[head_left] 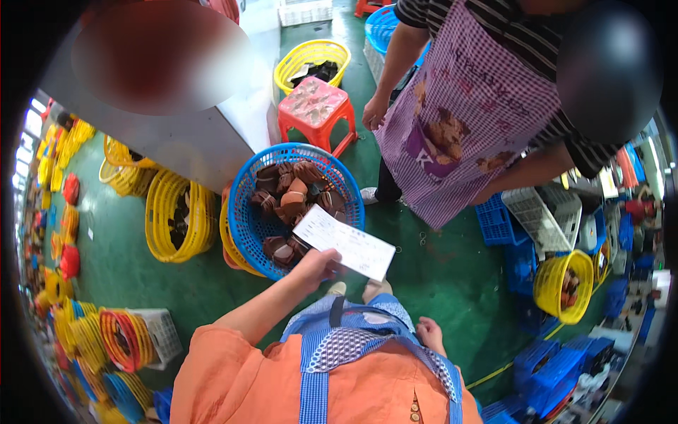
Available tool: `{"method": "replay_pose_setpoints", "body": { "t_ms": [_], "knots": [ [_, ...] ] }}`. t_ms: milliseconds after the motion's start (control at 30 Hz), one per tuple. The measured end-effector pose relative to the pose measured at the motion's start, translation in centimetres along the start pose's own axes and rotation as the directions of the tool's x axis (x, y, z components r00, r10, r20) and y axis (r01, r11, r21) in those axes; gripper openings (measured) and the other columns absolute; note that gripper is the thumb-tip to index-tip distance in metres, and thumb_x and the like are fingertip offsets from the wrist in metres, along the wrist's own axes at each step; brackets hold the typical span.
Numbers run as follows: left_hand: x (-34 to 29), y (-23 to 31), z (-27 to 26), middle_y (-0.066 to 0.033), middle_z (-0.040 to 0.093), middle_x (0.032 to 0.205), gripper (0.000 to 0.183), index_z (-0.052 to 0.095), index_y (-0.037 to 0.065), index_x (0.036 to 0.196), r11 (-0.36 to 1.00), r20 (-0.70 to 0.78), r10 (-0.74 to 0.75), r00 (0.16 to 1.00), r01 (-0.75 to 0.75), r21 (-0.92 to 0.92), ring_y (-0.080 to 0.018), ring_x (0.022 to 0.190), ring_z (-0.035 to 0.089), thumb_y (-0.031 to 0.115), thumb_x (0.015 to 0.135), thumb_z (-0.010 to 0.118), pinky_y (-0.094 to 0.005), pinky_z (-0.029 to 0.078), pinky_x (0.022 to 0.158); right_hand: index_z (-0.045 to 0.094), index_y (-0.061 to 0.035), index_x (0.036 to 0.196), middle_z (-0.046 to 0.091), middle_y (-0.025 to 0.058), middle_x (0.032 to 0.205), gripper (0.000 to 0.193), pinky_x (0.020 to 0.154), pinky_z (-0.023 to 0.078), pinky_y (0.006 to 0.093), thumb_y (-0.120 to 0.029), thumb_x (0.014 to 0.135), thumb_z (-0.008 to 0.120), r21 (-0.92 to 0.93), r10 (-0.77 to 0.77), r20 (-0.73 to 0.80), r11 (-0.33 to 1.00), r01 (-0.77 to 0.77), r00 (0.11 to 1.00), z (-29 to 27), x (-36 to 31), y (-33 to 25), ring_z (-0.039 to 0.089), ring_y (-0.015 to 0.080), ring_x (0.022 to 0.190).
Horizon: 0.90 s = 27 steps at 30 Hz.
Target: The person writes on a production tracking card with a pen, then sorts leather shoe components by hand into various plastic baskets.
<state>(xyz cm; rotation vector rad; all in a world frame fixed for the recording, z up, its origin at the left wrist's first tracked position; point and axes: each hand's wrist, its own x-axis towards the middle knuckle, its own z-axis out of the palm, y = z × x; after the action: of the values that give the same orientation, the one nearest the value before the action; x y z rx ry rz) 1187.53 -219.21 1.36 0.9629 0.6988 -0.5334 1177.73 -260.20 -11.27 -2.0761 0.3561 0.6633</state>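
My left hand point(319, 270) is closed on the near left corner of a white paper slip point(345, 242) with printing and handwriting on it. The slip is held out flat above the near right rim of a round blue plastic basket point(238, 199). Inside that basket lie several bundles of brown and reddish flat pieces point(293, 200), some banded together. Down by my right side hangs my right hand point(429, 333), its fingers loosely bent and apart, with nothing seen in it. Part of that hand is hidden by my apron point(346, 348).
A person in a checked apron point(452, 120) stands ahead on the right. Beyond the blue basket are a red stool point(316, 109) and a yellow basket point(280, 73). Yellow baskets point(153, 219) stand left; blue crates point(551, 374) and a yellow basket point(586, 286) are right.
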Motion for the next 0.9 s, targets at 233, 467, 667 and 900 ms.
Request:
{"method": "replay_pose_setpoints", "body": {
  "t_ms": [233, 467, 667, 900],
  "knots": [
    [0.3, -1.5, 5.1, -0.0085, 0.061, 0.083, 0.031, 0.052, 0.000, 0.098, 0.994, -0.038, 0.088, 0.995, -0.091, -0.059, -0.0147, 0.065, 0.058, 0.014, 0.070, 0.052, -0.0230, 0.042, 0.053, 0.057, -0.0054, 0.103, 0.064, 0.0092, 0.082, 0.029, 0.071, 0.047, 0.0301, -0.013, 0.075, 0.054, -0.267, -0.069, 0.012, 0.961, 0.069, 0.998, -9.6, 10.0, -6.4, 0.061, 0.0183, 0.076],
    [0.7, -2.7, 7.7, -0.0097, 0.061, 0.087, 0.028, 0.055, -0.002, 0.097, 1.000, 0.054, 0.001, 0.999, 0.000, -0.020, -0.0142, 0.066, 0.058, 0.012, 0.073, 0.051, -0.0229, 0.041, 0.052, 0.057, -0.0081, 0.103, 0.062, 0.0142, 0.086, 0.029, 0.072, 0.047, 0.0354, -0.015, 0.075, 0.052, -0.481, -0.139, 0.283, 0.836, 0.266, 0.949, -4.8, 11.1, -12.0, 0.060, 0.0263, 0.078],
    [1.7, 0.3, 8.2, -0.0080, 0.060, 0.083, 0.022, 0.056, 0.002, 0.092, 0.983, -0.065, -0.036, 0.997, 0.023, -0.182, -0.0143, 0.066, 0.058, 0.014, 0.073, 0.052, -0.0224, 0.041, 0.054, 0.056, -0.0099, 0.105, 0.061, 0.0138, 0.094, 0.032, 0.078, 0.046, 0.0373, -0.019, 0.075, 0.055, -0.441, -0.168, 0.569, 0.764, 0.471, 0.805, -3.6, 13.4, -14.3, 0.059, 0.0281, 0.087],
    [7.1, 3.0, 9.1, -0.0075, 0.060, 0.083, 0.017, 0.055, 0.004, 0.088, 0.971, -0.118, -0.052, 0.992, 0.022, -0.237, -0.0138, 0.066, 0.058, 0.013, 0.074, 0.052, -0.0223, 0.041, 0.052, 0.056, -0.0078, 0.106, 0.063, 0.0133, 0.084, 0.034, 0.074, 0.047, 0.0341, -0.018, 0.073, 0.055, -0.514, -0.051, 0.451, 0.801, 0.307, 0.891, -6.5, 22.1, -20.9, 0.061, 0.0252, 0.080]
  ]
}}
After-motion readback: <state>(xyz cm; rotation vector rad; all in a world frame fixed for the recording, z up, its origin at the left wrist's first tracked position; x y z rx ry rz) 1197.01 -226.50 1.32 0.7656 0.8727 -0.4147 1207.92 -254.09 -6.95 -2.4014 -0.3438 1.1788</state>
